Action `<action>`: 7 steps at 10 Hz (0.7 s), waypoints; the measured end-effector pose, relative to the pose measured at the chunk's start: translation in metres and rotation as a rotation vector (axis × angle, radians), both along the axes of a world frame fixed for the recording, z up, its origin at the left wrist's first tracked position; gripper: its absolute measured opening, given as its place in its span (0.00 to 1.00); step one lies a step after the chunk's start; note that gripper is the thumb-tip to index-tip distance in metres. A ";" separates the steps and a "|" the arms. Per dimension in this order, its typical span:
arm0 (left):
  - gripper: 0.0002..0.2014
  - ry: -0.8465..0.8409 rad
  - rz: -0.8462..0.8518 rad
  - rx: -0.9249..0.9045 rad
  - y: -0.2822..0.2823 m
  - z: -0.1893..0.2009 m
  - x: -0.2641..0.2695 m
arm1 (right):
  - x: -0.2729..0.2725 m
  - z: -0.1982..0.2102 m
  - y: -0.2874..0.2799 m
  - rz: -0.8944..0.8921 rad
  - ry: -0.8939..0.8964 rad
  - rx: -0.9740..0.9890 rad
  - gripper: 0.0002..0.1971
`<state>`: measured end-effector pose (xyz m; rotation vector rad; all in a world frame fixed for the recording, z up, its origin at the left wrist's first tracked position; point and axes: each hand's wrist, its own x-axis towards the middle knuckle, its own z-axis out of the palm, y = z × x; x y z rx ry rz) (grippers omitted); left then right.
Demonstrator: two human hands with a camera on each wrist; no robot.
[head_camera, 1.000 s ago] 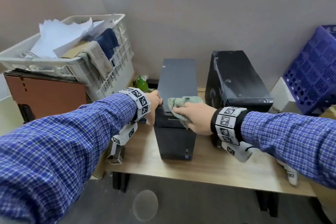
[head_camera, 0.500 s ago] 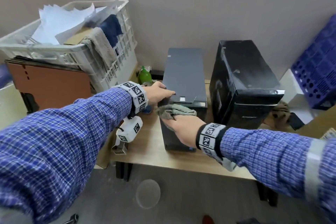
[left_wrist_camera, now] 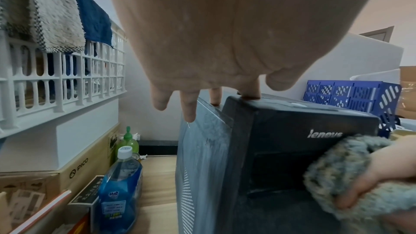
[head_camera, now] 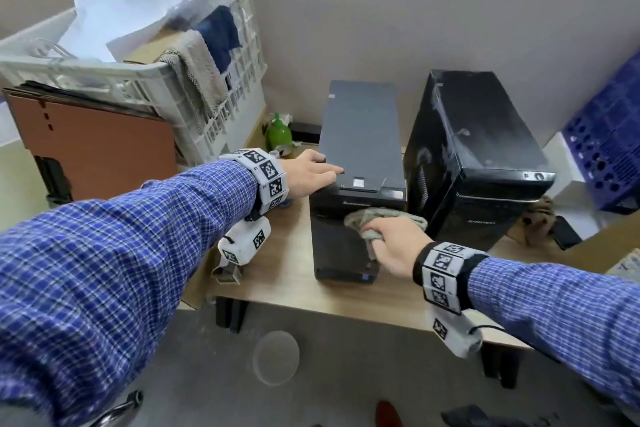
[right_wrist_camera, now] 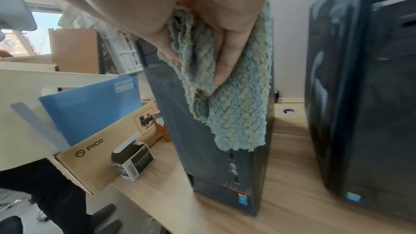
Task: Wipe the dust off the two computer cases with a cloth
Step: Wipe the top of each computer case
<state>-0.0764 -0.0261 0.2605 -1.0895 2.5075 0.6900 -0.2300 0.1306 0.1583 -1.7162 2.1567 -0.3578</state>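
The light wooden table (head_camera: pixel 277 274) is carrying both machines side by side, just apart: the slim dark grey computer case (head_camera: pixel 360 135) on the left and the wider glossy black computer case (head_camera: pixel 485 135) on the right. The black one is showing pale smears and specks across its top and side, so I am judging that it is waiting its turn. On the grey case, the top is looking fairly even, though I cannot tell whether it is dust-free, and its left side panel is looking hazy in the left wrist view, so that side probably needs a pass. The work is sitting at the front face now: the right hand (head_camera: pixel 394 246) is gripping the bunched grey-green fluffy cloth (head_camera: pixel 384 222) and pressing it against the upper front panel. The left hand (head_camera: pixel 311 173) is lying with straight, relaxed fingers on the case's top front corner, steadying it. By my reckoning, well under half is done.
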 end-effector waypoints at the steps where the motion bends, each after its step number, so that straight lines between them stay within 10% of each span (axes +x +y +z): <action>1: 0.24 0.000 -0.004 0.036 -0.002 -0.002 -0.001 | -0.005 0.004 0.009 -0.042 -0.003 0.009 0.13; 4: 0.23 0.046 0.049 0.093 -0.004 -0.005 -0.004 | 0.070 0.026 -0.041 0.108 0.025 0.057 0.17; 7: 0.24 0.134 0.023 0.121 -0.005 -0.013 -0.003 | 0.034 0.020 -0.021 -0.014 0.003 0.143 0.10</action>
